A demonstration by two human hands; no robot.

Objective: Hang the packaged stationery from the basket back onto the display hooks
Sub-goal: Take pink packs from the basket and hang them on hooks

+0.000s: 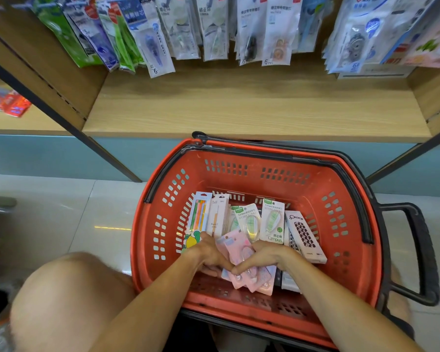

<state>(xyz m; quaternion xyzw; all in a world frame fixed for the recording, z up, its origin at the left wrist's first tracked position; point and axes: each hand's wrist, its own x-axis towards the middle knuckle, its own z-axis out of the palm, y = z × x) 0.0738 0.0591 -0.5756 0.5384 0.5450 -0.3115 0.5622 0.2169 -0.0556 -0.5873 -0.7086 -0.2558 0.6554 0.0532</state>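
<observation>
- Both my hands are down in the red basket [346,224], gathering the pink packs [241,250] that lie near its front wall.
- My left hand [208,252] has its fingers curled around the left edge of the pink packs; my right hand [262,257] curls over them from the right. The two hands nearly meet in the middle, fingertips close together on top of the bundle.
- The pink packs look like several flat cards stacked loosely and fanned out, so I judge I am squaring them up before lifting.
- The rest of the stock is in the basket too: a pencil pack [198,217] and a pale pink pack [217,214] at the left, two green correction tapes [273,222] in the middle, a patterned box [305,236] at the right.
- The basket sits on the floor in front of the wooden shelf [239,110]; above it hanging packs [214,29] already fill the row along the top. The hooks themselves are barely in view.
- Step in hand, as I judge it: picking up, hanging not yet begun.
- Next move calls for lifting the bundle clear of the basket, finding the matching row, and lining each pack's hang hole up with a hook.
- Risk I see: slippery cards could slide out of the stack on the way up.
</observation>
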